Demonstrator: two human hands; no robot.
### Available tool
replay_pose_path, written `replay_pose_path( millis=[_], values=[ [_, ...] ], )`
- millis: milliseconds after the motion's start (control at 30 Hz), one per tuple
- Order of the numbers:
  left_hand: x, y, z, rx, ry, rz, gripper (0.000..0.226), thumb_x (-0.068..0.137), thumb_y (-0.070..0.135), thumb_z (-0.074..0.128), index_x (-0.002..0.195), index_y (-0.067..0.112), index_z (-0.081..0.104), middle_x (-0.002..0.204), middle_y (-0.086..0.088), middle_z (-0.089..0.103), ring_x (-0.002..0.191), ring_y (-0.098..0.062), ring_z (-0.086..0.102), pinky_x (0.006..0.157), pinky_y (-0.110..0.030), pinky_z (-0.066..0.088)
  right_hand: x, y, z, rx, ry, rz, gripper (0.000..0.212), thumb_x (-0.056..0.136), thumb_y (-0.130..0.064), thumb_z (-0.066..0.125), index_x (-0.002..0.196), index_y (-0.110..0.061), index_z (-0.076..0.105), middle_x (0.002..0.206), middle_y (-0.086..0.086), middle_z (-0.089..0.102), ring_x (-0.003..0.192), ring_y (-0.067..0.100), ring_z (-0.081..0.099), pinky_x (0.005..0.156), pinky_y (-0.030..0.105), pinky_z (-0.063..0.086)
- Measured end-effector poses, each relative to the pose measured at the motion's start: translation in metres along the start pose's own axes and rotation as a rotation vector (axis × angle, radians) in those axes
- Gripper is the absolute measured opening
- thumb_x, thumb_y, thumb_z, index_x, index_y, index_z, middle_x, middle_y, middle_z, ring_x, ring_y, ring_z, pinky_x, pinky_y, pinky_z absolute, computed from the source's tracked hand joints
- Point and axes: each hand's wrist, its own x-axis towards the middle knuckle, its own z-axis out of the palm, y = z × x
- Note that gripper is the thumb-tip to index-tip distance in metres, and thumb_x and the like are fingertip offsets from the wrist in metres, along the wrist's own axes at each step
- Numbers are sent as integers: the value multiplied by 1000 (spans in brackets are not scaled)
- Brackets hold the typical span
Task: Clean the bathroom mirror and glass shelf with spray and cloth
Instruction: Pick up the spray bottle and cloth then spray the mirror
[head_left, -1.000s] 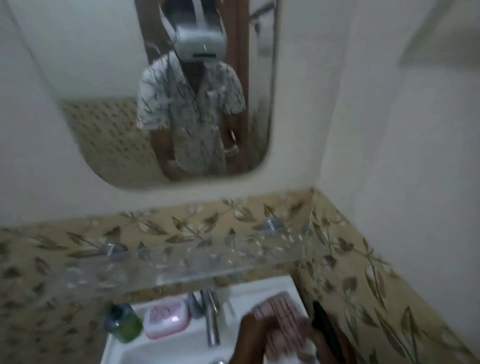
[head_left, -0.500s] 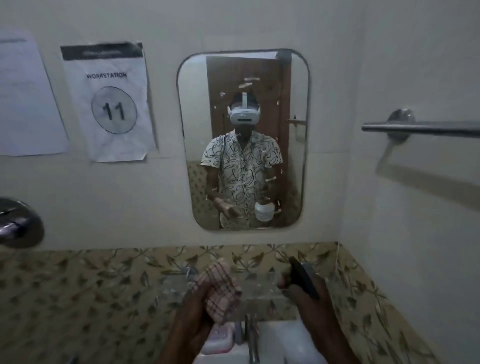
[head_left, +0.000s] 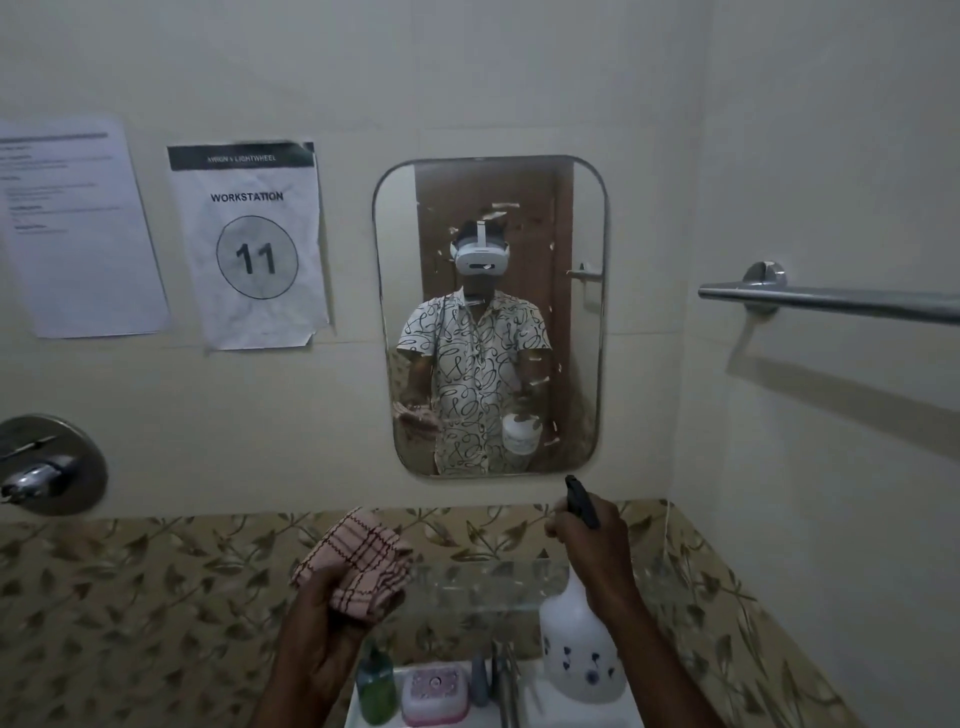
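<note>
A rounded wall mirror (head_left: 582, 218) hangs straight ahead, smeared with pale marks and reflecting a person. Below it a clear glass shelf (head_left: 483, 584) juts from the leaf-patterned tiles. My left hand (head_left: 327, 629) is raised in front of the shelf's left end and grips a folded pink checked cloth (head_left: 356, 561). My right hand (head_left: 592, 540) holds a white spray bottle (head_left: 579, 654) by its black trigger head, nozzle pointing up toward the mirror's lower edge.
A white basin (head_left: 530, 712) below carries a green bottle (head_left: 375, 686), a pink soap box (head_left: 435, 696) and a chrome tap (head_left: 506, 680). A towel bar (head_left: 831, 301) sticks out of the right wall. Paper notices (head_left: 254, 244) and a shower valve (head_left: 47, 467) are at the left.
The view has lifted from the basin to the mirror. Both hands have risen, the cloth and the spray bottle coming up to shelf height and above.
</note>
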Motion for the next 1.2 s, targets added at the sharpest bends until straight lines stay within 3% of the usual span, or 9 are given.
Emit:
replay_pose_path(
  millis=[67, 333, 467, 567, 700, 767, 900, 1000, 1200],
  values=[
    [-1, -2, 1, 9, -5, -1, 38, 94, 0, 44, 132, -5, 51, 122, -27, 64, 92, -29, 73, 80, -50, 55, -3, 1, 1, 56, -31, -27, 3, 77, 2, 63, 78, 0, 61, 72, 14, 58, 67, 23, 53, 65, 37, 42],
    [9, 1, 18, 118, 76, 77, 29, 94, -9, 39, 118, -3, 54, 93, -19, 75, 82, -32, 71, 61, -36, 62, -11, -4, 35, -180, -60, -148, 21, 81, -1, 57, 62, 0, 47, 58, 20, 50, 52, 28, 46, 55, 34, 31],
    [18, -6, 26, 204, 104, 153, 43, 94, -10, 42, 137, -7, 47, 128, -27, 60, 103, -38, 61, 72, -35, 61, -22, -19, 69, -219, -200, -174, 16, 77, -1, 61, 64, -1, 52, 62, 19, 55, 58, 27, 54, 56, 37, 39],
    [22, -2, 32, 250, 134, 208, 37, 96, -7, 43, 132, -8, 51, 121, -28, 62, 106, -42, 62, 87, -46, 54, -26, -38, 96, -240, -189, -243, 14, 80, -7, 61, 68, -6, 55, 66, 15, 59, 63, 32, 57, 56, 37, 41],
    [15, 15, 36, 258, 109, 284, 30, 96, -9, 41, 113, 6, 60, 82, -13, 66, 67, -22, 53, 47, -25, 45, -22, -74, 120, -286, -172, -324, 27, 81, -10, 57, 60, -14, 40, 56, 6, 42, 53, 21, 39, 53, 31, 26],
    [17, 21, 37, 245, 84, 291, 34, 96, -10, 38, 123, 0, 56, 85, -15, 60, 70, -20, 46, 51, -26, 39, -16, -93, 126, -273, -214, -348, 24, 77, -7, 57, 59, -14, 42, 57, 8, 40, 52, 19, 37, 51, 31, 26],
    [22, 30, 39, 206, 20, 324, 44, 95, -14, 34, 136, -7, 47, 125, -27, 59, 110, -43, 60, 87, -53, 56, -2, -125, 126, -316, -33, -396, 24, 84, -18, 55, 61, -14, 49, 61, 9, 55, 57, 27, 54, 48, 28, 31],
    [19, 34, 42, 141, -36, 319, 50, 94, -16, 29, 141, -6, 43, 135, -31, 53, 122, -51, 52, 78, -43, 55, 12, -135, 107, -252, 199, -312, 22, 92, -22, 52, 73, -11, 56, 69, 9, 58, 68, 29, 60, 59, 29, 40],
    [18, 40, 51, 114, -131, 283, 54, 96, -13, 25, 142, 7, 44, 113, -20, 65, 75, -29, 75, 77, -41, 55, 32, -112, 47, -257, 303, -134, 24, 83, -15, 54, 63, -4, 60, 61, 13, 63, 58, 32, 61, 56, 28, 43]
  ],
)
